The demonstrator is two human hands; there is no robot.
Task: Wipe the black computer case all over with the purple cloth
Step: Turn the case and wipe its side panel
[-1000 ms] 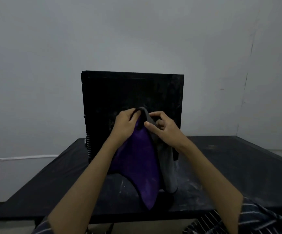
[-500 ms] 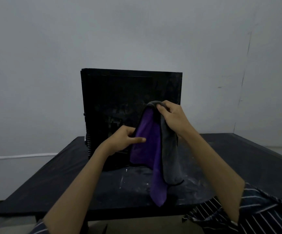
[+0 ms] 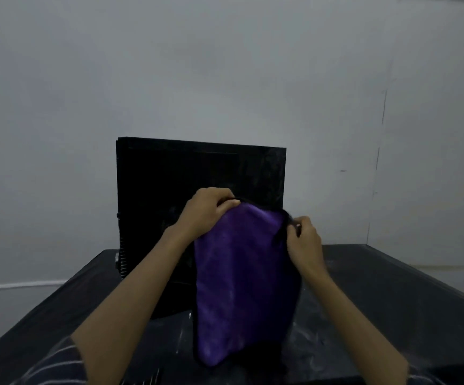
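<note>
The black computer case (image 3: pixel 169 184) stands upright at the back of the table, its broad side panel facing me. In front of it hangs the purple cloth (image 3: pixel 241 279), spread flat with its purple face toward me. My left hand (image 3: pixel 208 209) pinches the cloth's upper left corner. My right hand (image 3: pixel 304 240) pinches the upper right corner, a little lower. The cloth hides the case's lower right part and hangs down in front of the tabletop.
The case sits on a dark table (image 3: pixel 391 295) with pale dusty smears. A plain grey wall (image 3: pixel 225 65) rises close behind the case. The table's right and left edges slope away toward the front corners.
My left hand rose from the cloth's side to its top corner. My right hand slid right and down. The folded, hanging cloth is now stretched open between both hands.
</note>
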